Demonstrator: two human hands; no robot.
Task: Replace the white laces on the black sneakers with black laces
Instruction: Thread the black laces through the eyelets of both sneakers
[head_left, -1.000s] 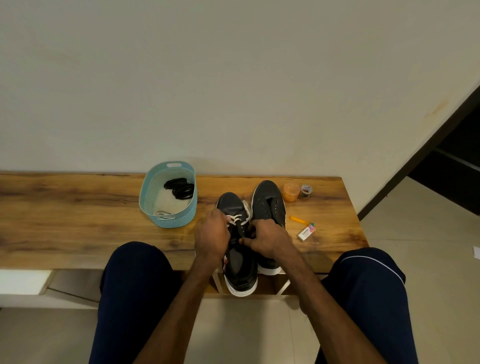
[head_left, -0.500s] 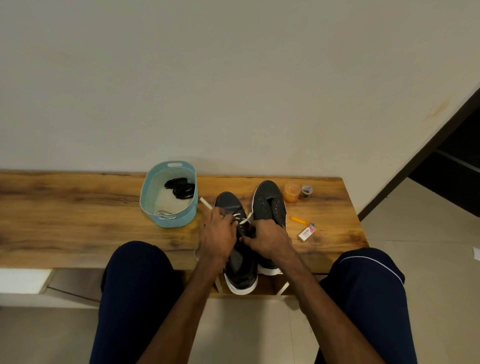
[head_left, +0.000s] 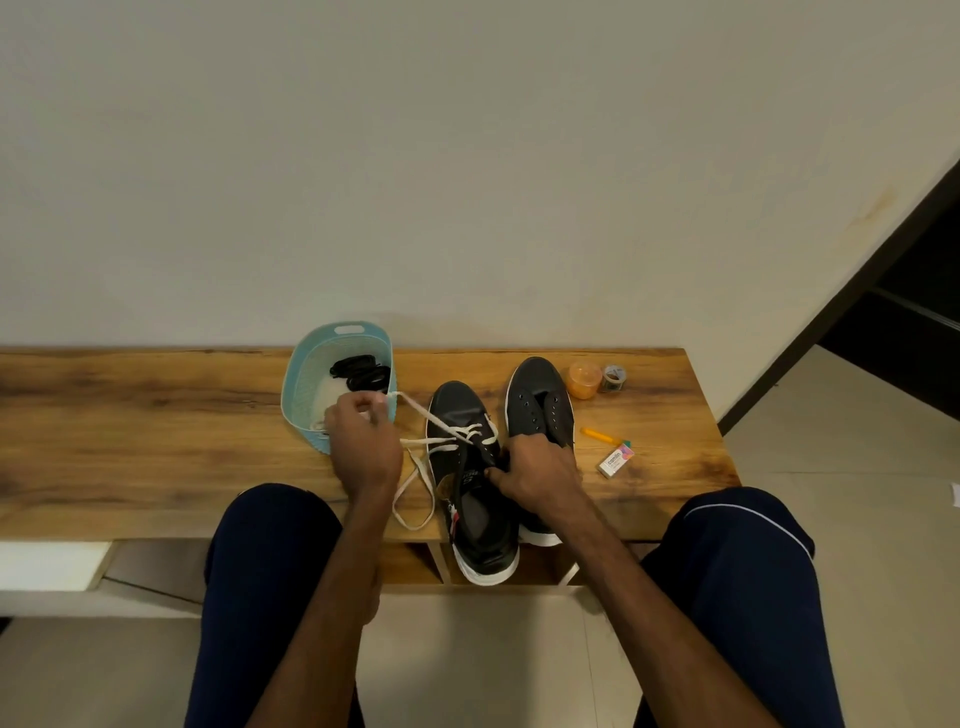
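Two black sneakers stand side by side on the wooden table (head_left: 130, 447). The left sneaker (head_left: 470, 483) still carries a white lace (head_left: 436, 421) in its front eyelets. My left hand (head_left: 361, 441) pinches that lace and holds it stretched out to the left, near the basket; a slack loop of it lies on the table by my wrist. My right hand (head_left: 535, 470) grips the left sneaker at its tongue and steadies it. The right sneaker (head_left: 540, 405) has no lace. A bundle of black laces (head_left: 361, 371) lies inside the light blue basket (head_left: 306, 374).
An orange lidded pot (head_left: 583, 379) and a small jar (head_left: 614, 376) stand at the back right of the table. An orange pen (head_left: 600, 435) and a small eraser box (head_left: 614, 461) lie right of the sneakers. My knees flank the table's near edge.
My left hand has moved left from the sneaker toward the basket, drawing the white lace out of the upper eyelets. My right hand stays on the shoe.
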